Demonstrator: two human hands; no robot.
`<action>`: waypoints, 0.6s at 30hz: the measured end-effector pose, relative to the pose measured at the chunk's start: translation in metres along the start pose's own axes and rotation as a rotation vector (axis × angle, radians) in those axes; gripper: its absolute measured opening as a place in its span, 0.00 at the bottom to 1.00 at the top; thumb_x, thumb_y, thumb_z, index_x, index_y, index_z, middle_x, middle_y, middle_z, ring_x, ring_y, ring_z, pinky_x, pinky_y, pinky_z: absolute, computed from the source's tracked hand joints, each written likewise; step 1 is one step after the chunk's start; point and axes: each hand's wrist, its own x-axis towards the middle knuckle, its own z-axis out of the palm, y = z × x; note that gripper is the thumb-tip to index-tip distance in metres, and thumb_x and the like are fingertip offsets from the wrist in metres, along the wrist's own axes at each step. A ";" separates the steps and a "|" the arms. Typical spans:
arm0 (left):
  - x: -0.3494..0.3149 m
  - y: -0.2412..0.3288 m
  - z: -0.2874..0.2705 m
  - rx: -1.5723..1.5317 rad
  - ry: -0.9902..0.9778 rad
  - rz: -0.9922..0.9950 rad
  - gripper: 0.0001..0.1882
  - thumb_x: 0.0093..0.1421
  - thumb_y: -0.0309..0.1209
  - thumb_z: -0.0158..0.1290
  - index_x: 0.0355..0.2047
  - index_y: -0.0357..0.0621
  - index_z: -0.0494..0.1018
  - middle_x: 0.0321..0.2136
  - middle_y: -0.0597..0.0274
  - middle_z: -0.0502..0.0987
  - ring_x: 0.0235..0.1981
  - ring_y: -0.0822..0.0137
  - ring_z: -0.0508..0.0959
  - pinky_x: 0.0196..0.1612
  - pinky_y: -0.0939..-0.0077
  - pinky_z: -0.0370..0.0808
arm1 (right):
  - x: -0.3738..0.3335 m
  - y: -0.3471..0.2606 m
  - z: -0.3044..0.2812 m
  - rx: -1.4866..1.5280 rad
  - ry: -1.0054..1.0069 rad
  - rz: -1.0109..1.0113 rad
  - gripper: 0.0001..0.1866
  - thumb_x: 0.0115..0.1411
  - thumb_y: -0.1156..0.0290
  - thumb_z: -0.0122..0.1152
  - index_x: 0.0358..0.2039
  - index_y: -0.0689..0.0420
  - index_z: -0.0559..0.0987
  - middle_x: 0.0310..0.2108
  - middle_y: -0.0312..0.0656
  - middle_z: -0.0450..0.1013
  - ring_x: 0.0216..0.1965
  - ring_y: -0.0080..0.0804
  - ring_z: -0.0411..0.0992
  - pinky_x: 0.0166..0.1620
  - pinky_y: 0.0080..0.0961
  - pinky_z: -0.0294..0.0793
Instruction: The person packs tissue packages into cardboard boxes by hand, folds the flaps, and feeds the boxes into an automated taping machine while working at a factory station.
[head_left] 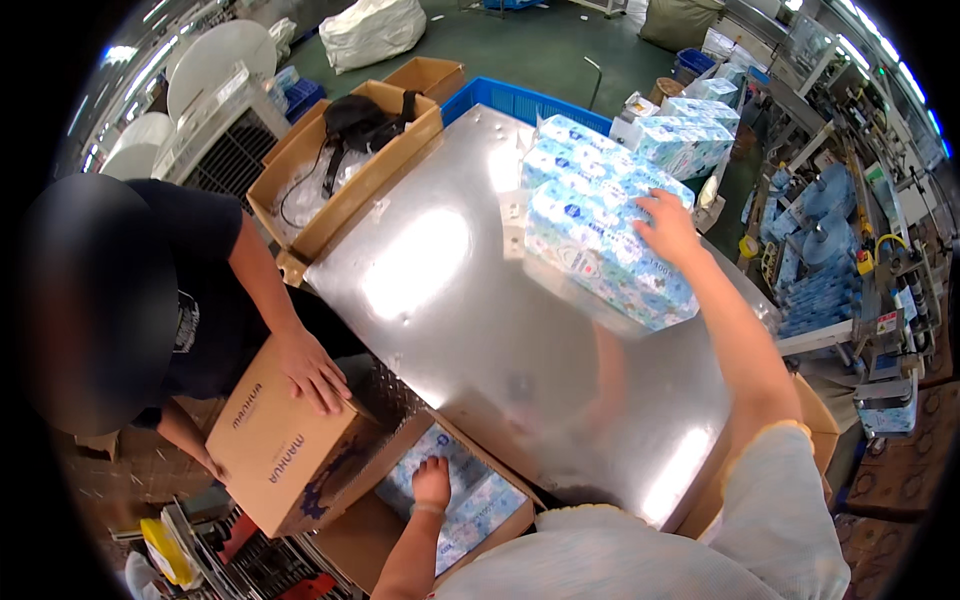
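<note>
"What is held in the open carton?"

"Blue patterned packs, touched by the left hand; whether any is gripped cannot be told."

"And under the right hand?"

"A pack stack is touched, fingers spread, nothing grasped. Left of the left hand, another carton is held by a co-worker."

Co-worker's head: blurred
Left forearm: cut off by lower edge
Open carton: partly hidden by forearm, shirt
White sack: top cut off
</note>
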 end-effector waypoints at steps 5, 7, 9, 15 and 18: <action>-0.051 -0.023 0.002 -0.305 -0.187 -0.021 0.16 0.59 0.38 0.61 0.46 0.48 0.78 0.41 0.53 0.81 0.43 0.52 0.82 0.41 0.56 0.80 | 0.068 -0.040 0.047 0.017 -0.164 -0.013 0.29 0.60 0.50 0.62 0.60 0.48 0.76 0.56 0.53 0.71 0.58 0.53 0.69 0.59 0.45 0.70; -0.047 -0.006 -0.034 -0.448 0.003 -0.150 0.09 0.60 0.33 0.60 0.40 0.47 0.79 0.35 0.54 0.82 0.37 0.52 0.82 0.38 0.59 0.79 | 0.075 -0.049 0.048 -0.022 -0.212 -0.044 0.33 0.60 0.48 0.62 0.64 0.48 0.72 0.55 0.55 0.71 0.59 0.52 0.69 0.58 0.45 0.71; -0.021 0.020 -0.102 -0.558 0.241 -0.154 0.06 0.57 0.23 0.58 0.36 0.45 0.78 0.34 0.55 0.81 0.33 0.53 0.80 0.35 0.63 0.77 | 0.076 -0.036 0.049 -0.020 -0.317 -0.017 0.48 0.54 0.46 0.67 0.72 0.49 0.60 0.55 0.58 0.70 0.58 0.53 0.70 0.56 0.46 0.73; 0.065 0.123 -0.247 -0.414 0.577 0.464 0.18 0.51 0.22 0.61 0.44 0.45 0.78 0.46 0.52 0.78 0.44 0.49 0.78 0.46 0.57 0.76 | 0.066 -0.048 0.043 0.087 -0.563 -0.033 0.62 0.44 0.58 0.73 0.76 0.44 0.47 0.51 0.61 0.72 0.50 0.58 0.74 0.52 0.46 0.75; 0.111 0.165 -0.277 -0.323 0.397 0.650 0.32 0.49 0.25 0.66 0.57 0.47 0.73 0.60 0.45 0.68 0.60 0.47 0.70 0.60 0.50 0.69 | 0.017 -0.072 0.025 0.171 -0.657 -0.132 0.59 0.43 0.63 0.71 0.76 0.45 0.50 0.45 0.60 0.74 0.49 0.58 0.74 0.51 0.45 0.75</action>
